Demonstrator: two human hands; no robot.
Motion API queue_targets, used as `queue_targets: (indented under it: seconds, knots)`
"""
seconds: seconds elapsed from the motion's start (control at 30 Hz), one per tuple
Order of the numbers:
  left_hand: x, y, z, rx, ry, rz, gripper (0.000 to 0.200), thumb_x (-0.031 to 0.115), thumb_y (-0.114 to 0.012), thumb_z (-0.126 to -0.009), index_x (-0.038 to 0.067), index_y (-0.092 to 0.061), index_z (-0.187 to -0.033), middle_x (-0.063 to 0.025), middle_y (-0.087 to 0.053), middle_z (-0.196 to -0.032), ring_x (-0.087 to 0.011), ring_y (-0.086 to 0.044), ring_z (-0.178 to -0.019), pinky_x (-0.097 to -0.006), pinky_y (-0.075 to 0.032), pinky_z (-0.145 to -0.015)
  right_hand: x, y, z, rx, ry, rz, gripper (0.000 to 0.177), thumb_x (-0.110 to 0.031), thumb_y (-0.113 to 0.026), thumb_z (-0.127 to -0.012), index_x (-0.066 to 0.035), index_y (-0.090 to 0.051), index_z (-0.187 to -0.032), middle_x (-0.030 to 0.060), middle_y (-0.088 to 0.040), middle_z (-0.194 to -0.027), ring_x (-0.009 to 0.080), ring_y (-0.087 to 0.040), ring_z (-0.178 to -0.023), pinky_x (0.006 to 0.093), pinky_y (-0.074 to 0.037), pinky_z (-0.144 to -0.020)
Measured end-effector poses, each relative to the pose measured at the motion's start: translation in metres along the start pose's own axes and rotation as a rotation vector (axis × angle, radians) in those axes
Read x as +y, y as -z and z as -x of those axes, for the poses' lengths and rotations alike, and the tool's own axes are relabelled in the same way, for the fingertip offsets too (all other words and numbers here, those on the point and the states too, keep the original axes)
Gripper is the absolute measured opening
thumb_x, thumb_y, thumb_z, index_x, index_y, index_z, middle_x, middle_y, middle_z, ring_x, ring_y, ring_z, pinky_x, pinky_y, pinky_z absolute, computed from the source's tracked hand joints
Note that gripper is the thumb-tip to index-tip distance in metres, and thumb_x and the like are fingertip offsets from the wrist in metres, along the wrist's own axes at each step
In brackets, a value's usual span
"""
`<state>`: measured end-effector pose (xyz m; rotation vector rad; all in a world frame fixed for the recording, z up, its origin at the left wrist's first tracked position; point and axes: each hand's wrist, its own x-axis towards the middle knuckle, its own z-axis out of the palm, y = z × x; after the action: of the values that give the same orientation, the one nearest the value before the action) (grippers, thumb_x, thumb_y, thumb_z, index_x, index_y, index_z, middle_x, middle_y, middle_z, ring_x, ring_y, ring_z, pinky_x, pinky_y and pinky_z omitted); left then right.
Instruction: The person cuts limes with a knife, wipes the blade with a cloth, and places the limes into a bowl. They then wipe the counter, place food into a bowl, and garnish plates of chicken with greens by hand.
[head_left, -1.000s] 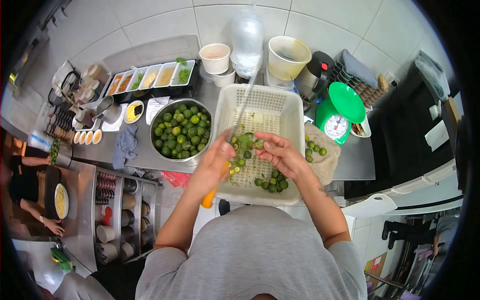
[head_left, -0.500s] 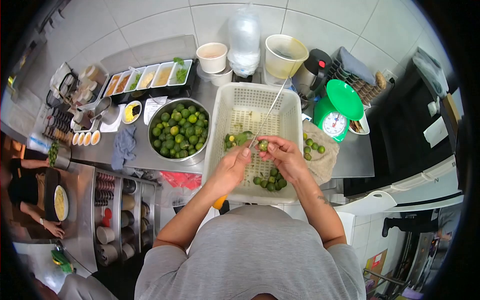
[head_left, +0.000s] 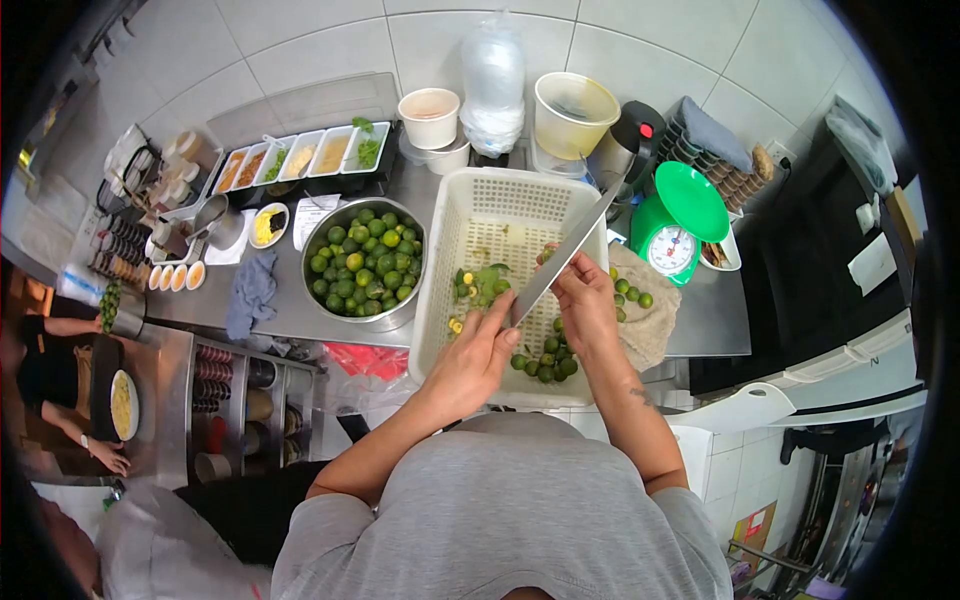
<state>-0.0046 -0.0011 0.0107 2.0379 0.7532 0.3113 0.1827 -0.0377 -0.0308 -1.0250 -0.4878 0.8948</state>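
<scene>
Left hand (head_left: 470,362): fingers closed on knife (head_left: 572,251)
Right hand (head_left: 586,306): fingers curled beside knife; hold hidden, can't tell
Crate (head_left: 520,177): limes (head_left: 548,362) inside

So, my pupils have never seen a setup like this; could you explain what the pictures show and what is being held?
There is no robot here, only a person's two bare hands. Every picture comes from one camera worn on the head, looking forward and down. On the metal counter stand a white crate with small green fruits inside, a metal bowl full of more, and a green scale. The left hand grips a long knife; the right hand pinches a fruit, mostly hidden by the blade.
</scene>
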Motion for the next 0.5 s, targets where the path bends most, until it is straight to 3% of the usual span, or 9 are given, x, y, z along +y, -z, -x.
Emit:
queue_targets:
  seconds: [0.2,0.3,0.4,0.5]
  knots:
    - [0.001,0.001,-0.009,0.089,0.011,-0.048,0.048,0.028,-0.037,-0.099,0.006,-0.029,-0.141,-0.0217,-0.048,-0.114,-0.0368,-0.055,-0.1,-0.0401,-0.043,-0.088,0.007,-0.025,0.017,-0.08,0.014,0.154,0.021,-0.003,-0.056,-0.089,0.005,-0.057,-0.108,0.0083,-0.063,-0.091,0.0141,-0.059,-0.079,0.0273,-0.048,-0.076]
    - [-0.011,-0.003,-0.016,0.179,-0.083,-0.028,0.047,0.033,-0.037,-0.098,0.007,-0.033,-0.137,-0.027,-0.049,-0.109,-0.0447,-0.056,-0.092,-0.0479,-0.045,-0.08,0.016,-0.026,0.022,-0.127,-0.001,0.129,0.023,-0.005,-0.056,-0.089,0.005,-0.056,-0.109,0.0087,-0.063,-0.091,0.0146,-0.06,-0.08,0.0275,-0.049,-0.076]
    - [-0.02,-0.004,-0.021,0.214,-0.072,0.152,0.042,0.033,-0.037,-0.098,0.005,-0.039,-0.129,-0.0283,-0.05,-0.111,-0.0442,-0.056,-0.094,-0.0465,-0.045,-0.082,0.015,-0.032,0.024,-0.165,-0.112,0.107,0.025,-0.007,-0.058,-0.09,0.006,-0.055,-0.111,0.0092,-0.063,-0.091,0.0152,-0.06,-0.081,0.0278,-0.05,-0.076]
    - [-0.016,0.013,-0.019,0.192,0.069,0.174,0.038,0.033,-0.038,-0.098,0.004,-0.042,-0.122,-0.0272,-0.053,-0.111,-0.0388,-0.058,-0.097,-0.0436,-0.044,-0.085,0.008,-0.023,0.007,-0.342,-0.248,0.068,0.028,-0.011,-0.058,-0.091,0.007,-0.055,-0.112,0.008,-0.063,-0.091,0.0164,-0.06,-0.08,0.0288,-0.05,-0.075]
